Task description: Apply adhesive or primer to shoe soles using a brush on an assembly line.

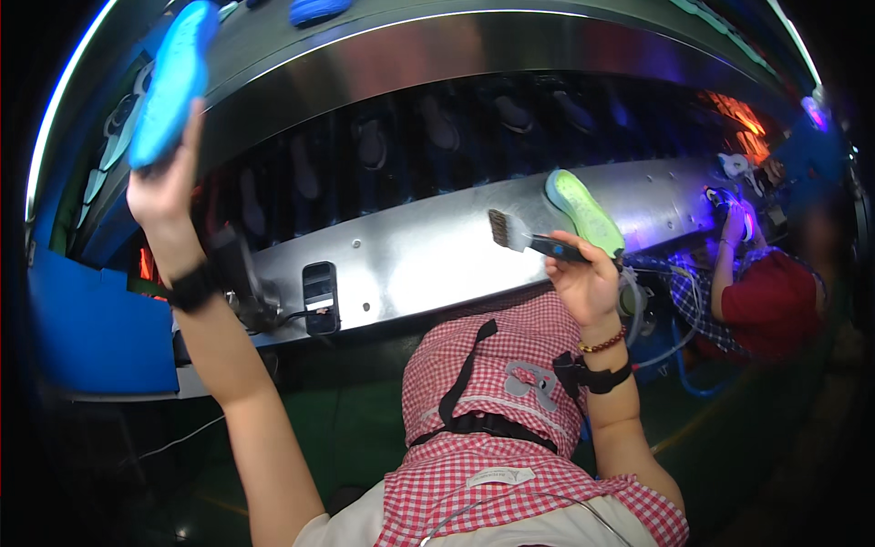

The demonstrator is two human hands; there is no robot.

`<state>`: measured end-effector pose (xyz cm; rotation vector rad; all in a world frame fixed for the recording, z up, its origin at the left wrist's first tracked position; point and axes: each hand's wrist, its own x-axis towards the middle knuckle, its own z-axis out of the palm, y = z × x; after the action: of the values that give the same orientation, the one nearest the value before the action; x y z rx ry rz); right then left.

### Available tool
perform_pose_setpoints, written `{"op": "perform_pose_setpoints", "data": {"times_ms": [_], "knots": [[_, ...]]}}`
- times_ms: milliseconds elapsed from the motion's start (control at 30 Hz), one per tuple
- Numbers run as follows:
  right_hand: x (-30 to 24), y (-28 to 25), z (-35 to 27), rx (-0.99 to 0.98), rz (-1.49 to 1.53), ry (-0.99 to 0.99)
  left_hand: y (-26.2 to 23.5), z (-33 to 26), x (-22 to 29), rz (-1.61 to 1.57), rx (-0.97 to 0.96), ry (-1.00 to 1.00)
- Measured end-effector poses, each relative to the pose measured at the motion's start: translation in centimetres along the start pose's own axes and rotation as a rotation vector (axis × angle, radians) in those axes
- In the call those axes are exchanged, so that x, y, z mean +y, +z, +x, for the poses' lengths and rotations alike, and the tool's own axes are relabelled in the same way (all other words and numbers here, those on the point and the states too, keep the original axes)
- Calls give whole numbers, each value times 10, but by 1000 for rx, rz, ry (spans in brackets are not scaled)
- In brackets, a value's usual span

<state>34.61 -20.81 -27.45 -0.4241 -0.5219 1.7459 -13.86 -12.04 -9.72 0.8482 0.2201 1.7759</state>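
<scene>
- So the left hand [164, 193] is way up past the bench's far left corner, closed around the near end of a blue shoe sole [173, 84]. One finger runs along its right edge; the rest is blurry or hidden behind it.
- My guess on that grip: taking it by one end leaves most of the top untouched. The sole sits in front of the left end of the upper ledge [251, 41]; can't tell if they touch.
- Right hand [588, 284] is about half open, handle of a flat brush [515, 235] pinched between thumb and fingers. Bristles point left, over the steel bench [419, 264], and look clear of the metal. Probably held light and out front so it's handy, imo.
- A yellow-green sole [581, 208] lies slanted across the bench right of its middle, one end toward the far edge, the other by the right hand's fingers. Can't tell if they're touching it. Seems parked there for easy reach.
- Small black device [320, 292] sits at the bench's near edge, toward the left end, likely tucked there to keep the middle free.
- Off past the right, a co-worker [775, 296] in a red top is at the same bench.
</scene>
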Motion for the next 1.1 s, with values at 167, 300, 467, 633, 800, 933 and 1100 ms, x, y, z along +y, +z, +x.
{"op": "perform_pose_setpoints", "data": {"times_ms": [167,300,467,633,800,933,1100], "knots": [[7,-2,7,76,22,0,11,81,-56,844,260,290],[4,-1,4,138,53,30,28,115,-115,2071,-4,481],[4,-2,-3,152,67,20,36,137,-118,2177,-53,263],[6,-10,-9,152,68,23,47,108,-106,2015,-195,392],[12,-7,-8,221,-90,-26,41,31,-96,766,301,617],[10,-6,-11,208,-104,11,6,-51,-69,151,-150,-254],[17,-5,-3,214,-172,15,17,-165,-136,-60,-61,-354]]}}
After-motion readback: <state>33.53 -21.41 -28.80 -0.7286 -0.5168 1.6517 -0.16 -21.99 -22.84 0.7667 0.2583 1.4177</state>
